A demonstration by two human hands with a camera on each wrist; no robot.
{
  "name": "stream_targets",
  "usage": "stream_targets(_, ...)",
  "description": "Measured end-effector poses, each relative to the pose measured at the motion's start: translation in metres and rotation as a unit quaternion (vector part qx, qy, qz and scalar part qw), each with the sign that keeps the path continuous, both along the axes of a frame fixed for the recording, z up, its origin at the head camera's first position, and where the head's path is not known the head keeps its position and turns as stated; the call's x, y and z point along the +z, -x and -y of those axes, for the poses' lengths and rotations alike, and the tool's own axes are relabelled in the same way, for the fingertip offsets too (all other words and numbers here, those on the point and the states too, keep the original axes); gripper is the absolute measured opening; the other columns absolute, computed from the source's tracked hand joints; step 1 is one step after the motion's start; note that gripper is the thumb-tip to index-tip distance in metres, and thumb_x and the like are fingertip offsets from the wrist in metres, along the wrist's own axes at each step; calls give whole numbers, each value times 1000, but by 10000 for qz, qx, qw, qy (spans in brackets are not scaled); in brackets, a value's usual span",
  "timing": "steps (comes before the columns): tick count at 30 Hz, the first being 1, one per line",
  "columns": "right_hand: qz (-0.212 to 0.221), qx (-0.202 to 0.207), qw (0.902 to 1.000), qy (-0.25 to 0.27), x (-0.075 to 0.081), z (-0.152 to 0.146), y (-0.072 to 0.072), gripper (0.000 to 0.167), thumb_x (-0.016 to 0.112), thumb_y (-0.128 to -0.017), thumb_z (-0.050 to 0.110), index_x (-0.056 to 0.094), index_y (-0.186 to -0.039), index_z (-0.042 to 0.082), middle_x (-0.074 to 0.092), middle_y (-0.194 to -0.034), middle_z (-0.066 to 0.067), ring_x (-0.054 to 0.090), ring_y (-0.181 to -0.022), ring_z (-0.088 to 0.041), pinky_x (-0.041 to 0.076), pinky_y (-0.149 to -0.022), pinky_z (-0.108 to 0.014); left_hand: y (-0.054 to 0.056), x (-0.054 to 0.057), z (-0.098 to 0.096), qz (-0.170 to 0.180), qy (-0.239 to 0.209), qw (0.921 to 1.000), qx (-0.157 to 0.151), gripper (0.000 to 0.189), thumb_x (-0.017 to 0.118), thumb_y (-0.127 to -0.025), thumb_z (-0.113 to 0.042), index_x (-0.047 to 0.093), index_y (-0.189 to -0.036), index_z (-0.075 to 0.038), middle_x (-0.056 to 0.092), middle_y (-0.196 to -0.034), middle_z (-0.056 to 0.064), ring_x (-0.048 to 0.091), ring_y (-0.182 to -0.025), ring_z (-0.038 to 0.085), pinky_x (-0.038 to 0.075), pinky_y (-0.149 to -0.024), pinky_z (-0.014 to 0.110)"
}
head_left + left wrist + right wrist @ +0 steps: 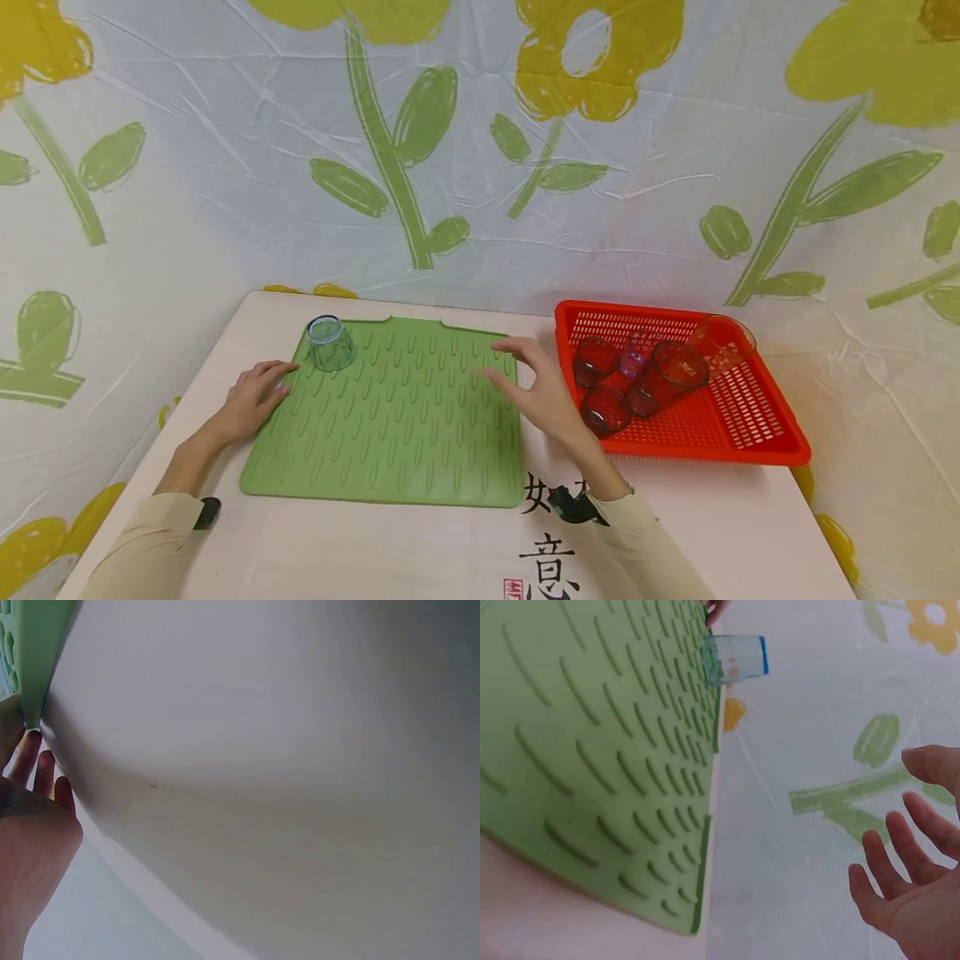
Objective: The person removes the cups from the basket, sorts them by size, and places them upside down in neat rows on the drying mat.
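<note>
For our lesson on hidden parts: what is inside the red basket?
At least five see-through glasses are inside the red basket. The right hand and its wrist hide the near left corner, so what lies there cannot be seen.

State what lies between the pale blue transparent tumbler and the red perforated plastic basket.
The head view shows the rectangular green ridged mat, the right hand and some pale tabletop between them.
</note>
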State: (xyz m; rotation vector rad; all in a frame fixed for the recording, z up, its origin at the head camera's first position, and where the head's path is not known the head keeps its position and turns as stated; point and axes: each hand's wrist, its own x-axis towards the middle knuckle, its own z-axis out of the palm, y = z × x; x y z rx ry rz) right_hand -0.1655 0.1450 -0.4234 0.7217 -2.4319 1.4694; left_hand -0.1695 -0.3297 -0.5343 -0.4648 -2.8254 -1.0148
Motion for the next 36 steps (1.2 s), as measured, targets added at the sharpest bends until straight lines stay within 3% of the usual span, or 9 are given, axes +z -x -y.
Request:
stream_targets(9, -97, -728, 9973, -31, -4, -41, -14, 37, 79, -92, 10, 67, -127, 7, 66, -125, -5, 60, -122, -22, 43, -109, -26, -1, -2, 1, 29, 13, 10000, 25, 37, 58, -104, -5, 52, -140, 5, 44, -139, 34, 39, -121, 58, 28, -92, 72)
stream_targets(15, -120, -949, 9954, -21, -8, -65, -21, 39, 80, -91, 11, 67, -128, 11, 65, -124, -7, 60, -111, -29, 47, -95, -19, -3, -1, 1, 24, -7, 10000, 44, 37, 58, -104, -5, 53, -139, 4, 45, -139, 34, 39, -120, 57, 27, -92, 73)
stream_targets(18, -165, -1051, 9942, -125, -11, -77, -24, 41, 81, -89, 9, 66, -128, 9, 65, -123, -9, 59, -105, -25, 47, -90, -15, -3, -1, 1, 10, 12, 10000, 48, 37, 58, -104, -5, 53, -139, 4, 45, -139, 34, 40, -120, 57, 28, -91, 73)
stream_targets(22, -134, -1267, 9910, -411, -14, -93, -29, 43, 82, -88, 8, 65, -128, 9, 64, -125, -5, 57, -110, -14, 45, -95, -15, -3, -2, 1, 15, 8, 10000, 56, 37, 58, -104, -4, 53, -139, 5, 44, -139, 34, 39, -120, 57, 27, -91, 73)
stream_targets(28, -46, -1446, 9859, -835, -20, -115, -34, 45, 82, -88, 10, 64, -129, 10, 61, -128, -5, 56, -115, -19, 42, -97, -14, -2, -3, 2, 54, -1, 10000, 53, 37, 57, -105, -6, 52, -140, 4, 44, -140, 33, 39, -121, 56, 27, -93, 73)
stream_targets(31, -65, -1461, 9829, -1121, -24, -123, -36, 46, 83, -88, 10, 63, -129, 7, 60, -129, -10, 56, -114, -25, 49, -95, -25, -1, -3, 2, 68, 8, 10000, 43, 37, 57, -105, -6, 52, -141, 4, 43, -140, 33, 39, -121, 56, 27, -93, 73)
stream_targets(36, 79, -1278, 9805, -1488, -23, -132, -35, 53, 84, -86, 11, 60, -132, 2, 57, -131, -18, 56, -114, -38, 56, -89, -58, 0, -2, 1, 50, 19, 10000, 38, 37, 58, -105, -6, 52, -140, 4, 44, -140, 33, 39, -121, 56, 27, -92, 73)
